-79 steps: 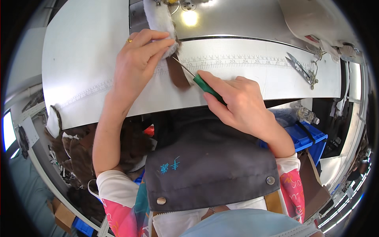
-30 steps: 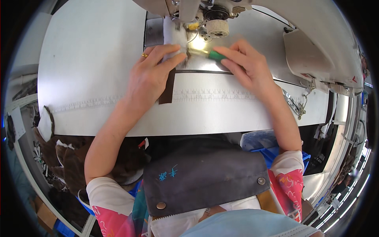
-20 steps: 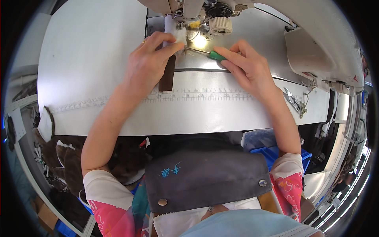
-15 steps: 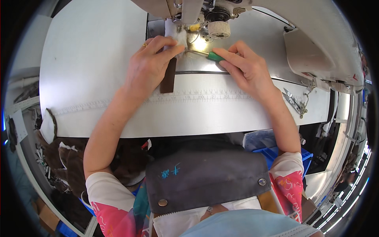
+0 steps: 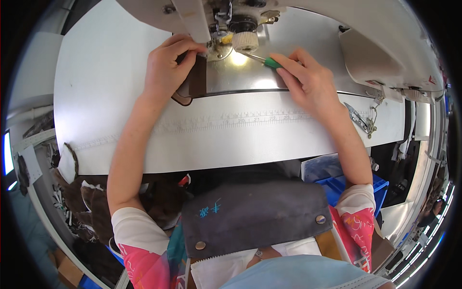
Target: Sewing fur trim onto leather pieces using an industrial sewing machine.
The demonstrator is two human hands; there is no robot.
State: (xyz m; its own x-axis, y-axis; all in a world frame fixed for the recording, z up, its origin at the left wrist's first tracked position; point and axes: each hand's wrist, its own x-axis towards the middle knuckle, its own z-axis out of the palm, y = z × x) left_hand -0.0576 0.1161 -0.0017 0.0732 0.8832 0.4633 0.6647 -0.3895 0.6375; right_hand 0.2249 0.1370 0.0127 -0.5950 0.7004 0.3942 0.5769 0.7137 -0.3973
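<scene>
My left hand (image 5: 168, 72) is closed, its fingers pinching the upper end of a dark brown strip (image 5: 197, 81) of fabric or leather just left of the sewing machine's needle area. A curved brown edge shows under the strip. In my right hand (image 5: 310, 79), the fingers and thumb close around a green-handled tool (image 5: 273, 63) with a thin metal shaft, which could be an awl. Its shaft points left toward the needle area, and its tip lies close to the white knurled wheel (image 5: 245, 42). What lies beneath my left fingertips is partly hidden.
The sewing machine head (image 5: 163, 14) overhangs the far side, its arm curving down at right. Thread snips (image 5: 357, 118) lie near my right forearm. A printed ruler (image 5: 240, 120) crosses the white table. Brown plush pieces (image 5: 96, 202) hang below left; a blue crate (image 5: 337, 185) stands below right.
My left hand has shifted left with the brown strip, away from the needle area, and the white fluffy piece there no longer shows. My right hand has moved slightly right with the tool.
</scene>
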